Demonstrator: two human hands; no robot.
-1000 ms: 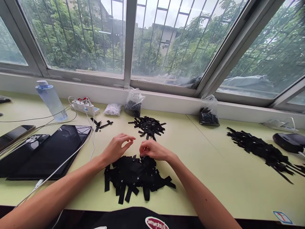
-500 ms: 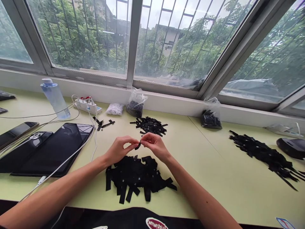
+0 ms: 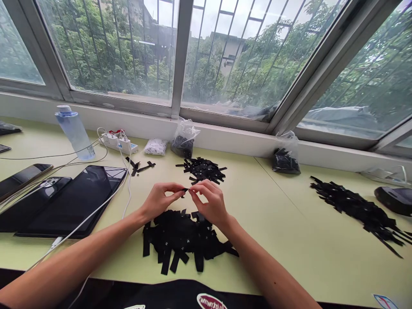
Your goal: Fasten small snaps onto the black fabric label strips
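Above the tabletop (image 3: 273, 240), just beyond the nearest pile, one small black strip (image 3: 185, 190) is pinched between two hands. The left hand (image 3: 162, 199) has a narrow grip, thumb and forefinger closed on the strip; the right hand (image 3: 210, 202) nips its other end, likewise narrow, mostly at the tips.

Three piles of such strips lie around: a near pile (image 3: 183, 240) below the hands, a far pile (image 3: 205, 168) just past them, and a long pile (image 3: 350, 204) well apart on the right. The strips in each overlap too much to count. A few loose strips (image 3: 134, 166) lie left of the far pile. Along the back stand two clear bags (image 3: 183, 146) of black pieces, with one white packet (image 3: 155, 147), one power strip (image 3: 117, 143) and one bottle (image 3: 74, 134). One tablet (image 3: 80, 197) lies on the left.

One second earlier, the left hand was empty and the right hand reached into the near pile; now both share the strip. Against half a second ago, the strip lies flatter and the right hand's fingers arch more.
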